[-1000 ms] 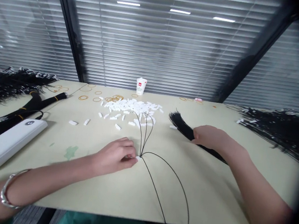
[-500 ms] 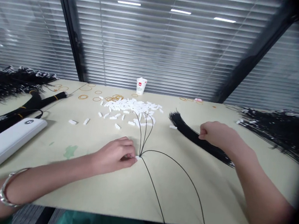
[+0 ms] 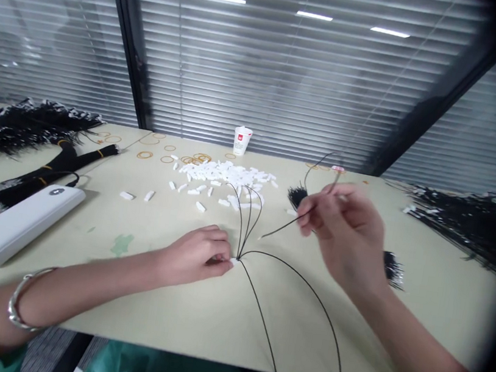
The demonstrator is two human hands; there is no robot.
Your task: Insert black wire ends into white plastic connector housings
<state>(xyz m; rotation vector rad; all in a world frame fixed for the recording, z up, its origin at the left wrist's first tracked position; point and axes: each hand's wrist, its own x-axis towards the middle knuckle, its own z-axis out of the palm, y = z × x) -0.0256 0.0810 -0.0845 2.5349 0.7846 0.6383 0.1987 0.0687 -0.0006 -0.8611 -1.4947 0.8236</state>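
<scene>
My left hand (image 3: 199, 256) rests on the table, its fingers pinched on a small white connector (image 3: 234, 262). Several thin black wires (image 3: 263, 315) fan out of that connector, some curving upward, others reaching past the table's front edge. My right hand (image 3: 345, 230) is raised to the right, closed on a single black wire (image 3: 284, 223). The wire's pale tip points down and left toward the connector, apart from it; its other end loops up behind the fingers. Below and behind this hand lies a bundle of black wires (image 3: 393, 270), largely hidden by it.
A pile of white connectors (image 3: 226, 174) lies mid-table, with a paper cup (image 3: 242, 141) behind. At left are a white power bank (image 3: 16, 227), tied wire bundles (image 3: 66, 168) and a wire heap (image 3: 20, 129). Another heap (image 3: 463, 228) lies right. Rubber bands (image 3: 196, 158) are scattered.
My right hand has moved left from the wire bundle and now holds one wire out of it. My left hand stays on the connector. The view has shifted slightly.
</scene>
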